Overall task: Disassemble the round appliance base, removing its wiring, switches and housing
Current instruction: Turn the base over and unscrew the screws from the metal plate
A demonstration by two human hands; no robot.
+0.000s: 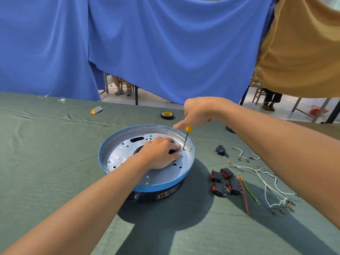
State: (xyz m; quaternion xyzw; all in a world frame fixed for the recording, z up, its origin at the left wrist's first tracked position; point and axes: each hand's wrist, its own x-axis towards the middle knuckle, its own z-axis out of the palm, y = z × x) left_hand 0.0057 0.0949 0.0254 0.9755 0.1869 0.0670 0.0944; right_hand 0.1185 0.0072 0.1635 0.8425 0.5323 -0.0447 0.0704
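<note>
The round appliance base (pixel 117 150) sits mid-table, a blue-rimmed metal dish with a perforated silver plate inside and a black housing (pixel 165 195) below. My left hand (pixel 161 153) lies flat on the plate, fingers spread toward the right rim. My right hand (pixel 198 113) grips a yellow-handled screwdriver (pixel 186 138) upright, its tip set on the plate near the right rim, just beyond my left fingertips. Several black and red rocker switches (pixel 223 182) and loose white wires (pixel 266 181) lie on the cloth to the right.
A red and a green-yellow wire (pixel 246 190) lie beside the switches, and a small black part (pixel 220 150) sits farther back. A roll of black tape (pixel 167 115) and a yellow-grey cutter (pixel 96 109) lie behind the base. Blue and tan cloths hang behind the green-covered table (pixel 46 153).
</note>
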